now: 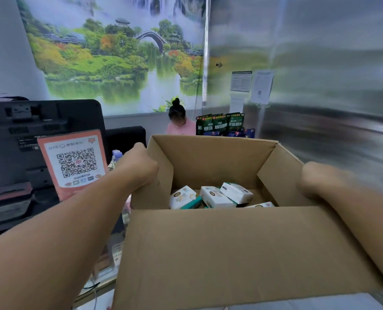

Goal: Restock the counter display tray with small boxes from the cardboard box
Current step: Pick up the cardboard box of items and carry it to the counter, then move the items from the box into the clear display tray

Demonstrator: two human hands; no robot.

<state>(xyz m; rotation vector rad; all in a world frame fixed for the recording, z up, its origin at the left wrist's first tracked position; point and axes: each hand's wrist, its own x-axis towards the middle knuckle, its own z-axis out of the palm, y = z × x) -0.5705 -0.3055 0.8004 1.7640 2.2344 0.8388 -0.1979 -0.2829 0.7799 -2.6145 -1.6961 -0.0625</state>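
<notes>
An open brown cardboard box (219, 249) fills the lower middle of the head view, its flaps raised. Inside at the bottom lie several small white boxes (217, 196) with green trim, loosely tumbled. My left hand (139, 166) grips the box's left side wall from outside. On the other side, my right hand (316, 182) holds the right wall by its flap; that hand is blurred. The counter display tray is not in sight.
A black monitor back (29, 139) and an orange QR-code sign (74, 162) stand at the left on the counter. Green snack packets (220, 124) hang behind the box. A person in pink (178, 121) sits beyond. A metal wall is on the right.
</notes>
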